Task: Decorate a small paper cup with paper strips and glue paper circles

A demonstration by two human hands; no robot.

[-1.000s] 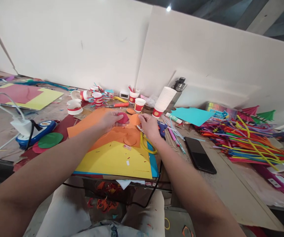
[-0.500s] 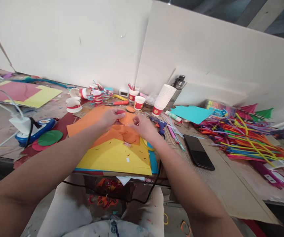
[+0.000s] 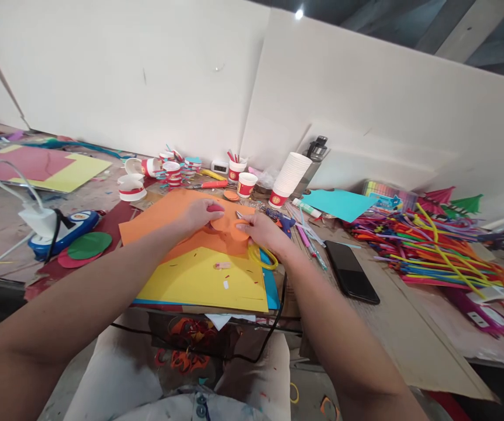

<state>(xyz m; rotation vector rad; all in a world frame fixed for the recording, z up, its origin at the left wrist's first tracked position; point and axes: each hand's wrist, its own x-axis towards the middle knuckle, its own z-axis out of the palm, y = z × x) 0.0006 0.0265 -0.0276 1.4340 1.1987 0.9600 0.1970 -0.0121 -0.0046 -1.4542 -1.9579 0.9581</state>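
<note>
My left hand [image 3: 200,215] is closed in a pinch over the orange paper sheets [image 3: 155,217]. Between its fingers is an orange paper disc [image 3: 219,223], with a small red piece [image 3: 216,207] showing at the fingertips. Close by on the right, my right hand [image 3: 258,229] grips another orange paper disc [image 3: 239,230] by its edge. A small shiny tip [image 3: 238,214] shows by the right fingers; its kind is unclear. Below that hand lies a yellow loop [image 3: 266,258], partly over the yellow paper [image 3: 203,283].
White-and-red paper cups [image 3: 247,185] and a tall cup stack [image 3: 289,178] stand behind. A glue gun [image 3: 283,223] and a phone [image 3: 352,272] lie right, beyond them pipe cleaners [image 3: 440,248]. Green and pink discs [image 3: 89,245] and a blue power strip [image 3: 65,234] are left.
The hands have moved slightly apart. An orange disc now shows separately in my right hand, which has shifted right and down.
</note>
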